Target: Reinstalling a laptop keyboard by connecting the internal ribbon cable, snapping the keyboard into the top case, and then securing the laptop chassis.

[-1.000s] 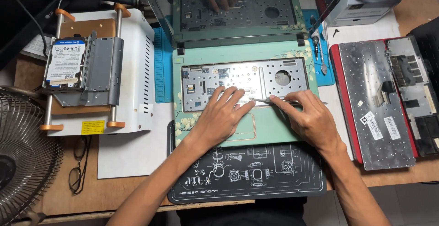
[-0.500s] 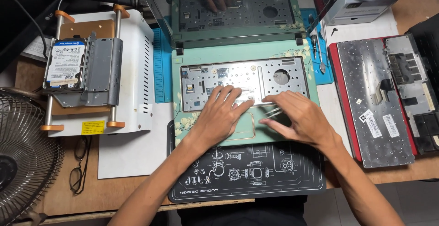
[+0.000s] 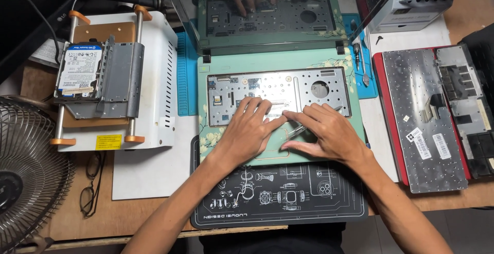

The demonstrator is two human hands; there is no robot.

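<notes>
A mint-green laptop base (image 3: pixel 280 130) with a floral pattern lies open on the bench, its keyboard removed so that the bare silver keyboard tray (image 3: pixel 278 93) with its circuit boards and round fan opening shows. The left hand (image 3: pixel 246 130) lies flat on the front edge of that tray, fingers spread and stretched forward, pressing down and gripping nothing. The right hand (image 3: pixel 325 133) rests just beside it on the palm rest, fingers curled around a pair of metal tweezers (image 3: pixel 294 129) whose tips point left toward the left hand's fingers — the two hands all but touch there. The laptop's near edge sits on a black work mat (image 3: pixel 280 197) printed with white diagrams. Beyond the base, the dark lid (image 3: pixel 267 15) stands open and mirrors the tray and both hands. To the left stands a white machine (image 3: pixel 154 79) with orange-capped rails, a hard drive (image 3: pixel 78 70) in a grey metal bracket lying on it; a fan grille (image 3: pixel 25 182) and a pair of glasses (image 3: pixel 91 187) lie nearer the bench edge. To the right, well apart from the hands, the removed keyboard (image 3: pixel 422 115) lies face down on a red laptop — a screwdriver (image 3: pixel 358 58) rests on the blue mat (image 3: pixel 186 74) between them.
</notes>
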